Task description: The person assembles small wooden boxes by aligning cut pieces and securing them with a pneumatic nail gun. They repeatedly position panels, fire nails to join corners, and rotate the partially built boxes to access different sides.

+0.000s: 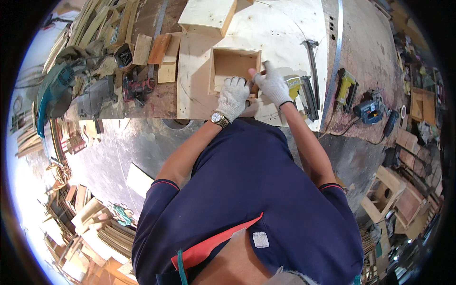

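Saw [56, 88] with teal body stands at the left end of the surface [365, 52]. To its right, a red and black drill [135, 88] lies close to the near edge, and short wood blocks [159, 49] lie beyond it. Next comes a pale board [192, 97], which reaches the near edge of the surface; a closed-looking wooden box [206, 14] is at its far left part. Near the board's front edge sits an open wooden box [235, 61]. The gloved left hand [232, 98] lies over its near wall, fingers side by side; one cannot tell if they clamp it. The gloved right hand [273, 86] is at its right wall, partly blurred; one cannot tell if its fingers hold something. Just beside is a yellow nail gun [294, 85], then a hammer [311, 59]. Towards the surface's right edge lie a second nail gun [346, 88] and a blue jigsaw [368, 111].
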The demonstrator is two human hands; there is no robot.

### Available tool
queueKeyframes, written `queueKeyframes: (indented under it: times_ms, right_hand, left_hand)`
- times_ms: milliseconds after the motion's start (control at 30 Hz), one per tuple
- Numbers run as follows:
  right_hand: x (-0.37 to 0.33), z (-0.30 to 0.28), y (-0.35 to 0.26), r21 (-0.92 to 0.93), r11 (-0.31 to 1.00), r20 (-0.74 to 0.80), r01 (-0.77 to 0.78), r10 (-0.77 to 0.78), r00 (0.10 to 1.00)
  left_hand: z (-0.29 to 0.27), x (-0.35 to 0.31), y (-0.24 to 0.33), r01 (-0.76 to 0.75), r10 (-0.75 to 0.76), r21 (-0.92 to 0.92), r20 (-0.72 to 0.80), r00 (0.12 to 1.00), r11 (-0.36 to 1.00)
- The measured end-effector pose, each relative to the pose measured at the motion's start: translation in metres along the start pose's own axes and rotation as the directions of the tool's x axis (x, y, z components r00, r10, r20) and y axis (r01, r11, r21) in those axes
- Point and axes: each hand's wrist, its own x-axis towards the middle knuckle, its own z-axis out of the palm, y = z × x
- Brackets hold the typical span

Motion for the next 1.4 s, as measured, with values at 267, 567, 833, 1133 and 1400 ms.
queueKeyframes:
  times_ms: [267, 567, 833, 1133, 1400]
  right_hand:
    - [0.007, 0.016, 0.017, -0.072, 0.987, 0.122, 0.141, -0.132, 0.984]
    - [0.009, 0.012, 0.017, -0.075, 0.987, 0.144, 0.140, -0.128, 0.981]
    - [0.007, 0.014, 0.017, -0.072, 0.987, 0.110, 0.147, -0.139, 0.984]
    - [0.007, 0.031, 0.015, -0.027, 0.995, 0.093, 0.094, -0.091, 0.991]
    - [0.001, 0.021, 0.023, 0.220, 0.975, 0.206, 0.018, -0.065, 0.976]
  left_hand:
    - [0.036, 0.002, -0.021, -0.131, 0.131, 0.005, -0.053, 0.990, 0.991]
    - [0.038, -0.001, -0.023, -0.189, 0.185, -0.014, -0.136, 0.973, 0.982]
    - [0.031, 0.000, -0.019, -0.178, 0.177, -0.002, -0.091, 0.980, 0.984]
    - [0.019, -0.003, 0.004, -0.034, 0.035, -0.020, 0.043, 0.998, 0.999]
    - [0.027, -0.007, 0.002, -0.068, 0.068, 0.001, 0.016, 0.998, 0.998]
